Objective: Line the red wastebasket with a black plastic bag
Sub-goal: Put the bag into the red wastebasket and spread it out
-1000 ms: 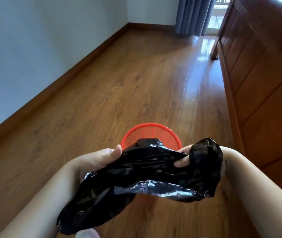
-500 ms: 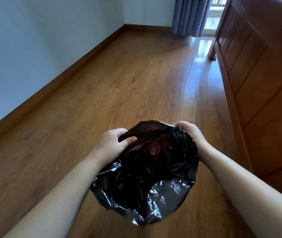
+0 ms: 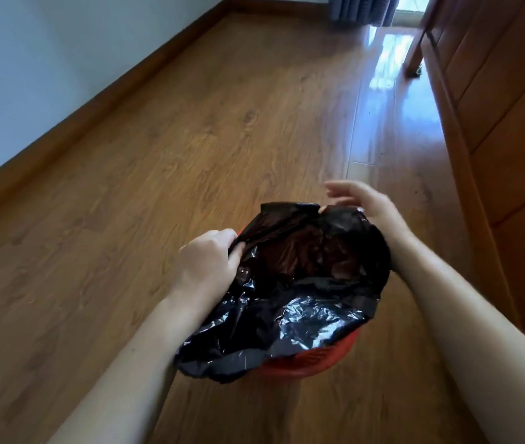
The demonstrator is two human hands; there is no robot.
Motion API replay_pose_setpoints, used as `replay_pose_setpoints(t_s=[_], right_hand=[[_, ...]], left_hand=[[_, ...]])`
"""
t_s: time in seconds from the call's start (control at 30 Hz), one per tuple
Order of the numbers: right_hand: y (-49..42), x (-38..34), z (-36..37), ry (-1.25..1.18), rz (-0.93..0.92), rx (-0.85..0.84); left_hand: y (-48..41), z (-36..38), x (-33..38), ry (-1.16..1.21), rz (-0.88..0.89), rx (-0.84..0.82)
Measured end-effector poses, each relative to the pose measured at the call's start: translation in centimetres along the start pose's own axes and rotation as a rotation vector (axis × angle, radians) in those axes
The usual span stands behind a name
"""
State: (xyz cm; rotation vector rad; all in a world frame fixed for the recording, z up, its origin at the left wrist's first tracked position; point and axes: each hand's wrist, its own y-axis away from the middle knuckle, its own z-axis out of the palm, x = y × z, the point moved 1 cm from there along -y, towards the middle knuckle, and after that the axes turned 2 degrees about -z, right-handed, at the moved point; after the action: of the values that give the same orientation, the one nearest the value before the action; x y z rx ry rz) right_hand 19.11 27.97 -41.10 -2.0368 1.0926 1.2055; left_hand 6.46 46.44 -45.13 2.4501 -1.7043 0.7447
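The black plastic bag point(image 3: 302, 293) lies opened over the red wastebasket point(image 3: 315, 363), which stands on the wooden floor and shows only as a red strip at its near rim. The bag's mouth gapes upward and its near edge droops over the basket's front. My left hand point(image 3: 206, 264) pinches the bag's left edge. At the bag's far right edge, my right hand point(image 3: 363, 203) has its fingers spread; the thumb side touches the plastic without a visible grip.
A wooden cabinet point(image 3: 504, 123) runs along the right side, close to the basket. A pale wall with a wooden baseboard point(image 3: 101, 100) lines the left. Blue curtains point(image 3: 363, 8) hang at the far end of the shiny floor.
The bag has come down over the basket and spread wider. My right hand has released its edge and opened. The view has tilted further down.
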Motion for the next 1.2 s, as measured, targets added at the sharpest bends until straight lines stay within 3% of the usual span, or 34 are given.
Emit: replay_pose_setpoints(t_s=[0.13, 0.27, 0.43, 0.53, 0.73, 0.83, 1.0, 1.13, 1.2], right_hand=[[1.4, -4.1, -0.9, 0.085, -0.313, 0.130], [2.5, -6.3, 0.9, 0.021, -0.476, 0.067], [3.7, -1.2, 4.8, 0.635, -0.269, -0.282], [4.6, 3.1, 6.4, 0.789, -0.202, -0.362], [4.5, 8.1, 9.5, 0.951, -0.125, -0.483], [4.4, 9.4, 10.7, 1.031, -0.085, -0.492], [5.0, 10.1, 10.4, 1.117, -0.072, -0.462], [5.9, 8.7, 8.6, 1.104, -0.098, -0.483], [6.6, 7.3, 7.7, 1.010, -0.189, -0.416]], left_hand=[[0.2, 1.8, 0.1, -0.103, 0.000, -0.041], [-0.5, 2.0, 0.0, -0.179, 0.014, 0.002], [-0.9, 2.4, 0.1, -0.101, -0.059, 0.102], [-0.4, 2.8, -0.9, 0.057, -0.167, 0.095], [1.0, 3.1, -3.0, 0.401, -0.376, 0.118], [1.9, 3.2, -3.6, 0.338, -0.401, 0.109], [3.5, 3.8, -3.6, 0.381, -0.412, -0.079], [5.2, 3.5, -3.5, 0.320, -0.393, -0.103], [6.1, 3.3, -3.3, 0.308, -0.369, -0.130]])
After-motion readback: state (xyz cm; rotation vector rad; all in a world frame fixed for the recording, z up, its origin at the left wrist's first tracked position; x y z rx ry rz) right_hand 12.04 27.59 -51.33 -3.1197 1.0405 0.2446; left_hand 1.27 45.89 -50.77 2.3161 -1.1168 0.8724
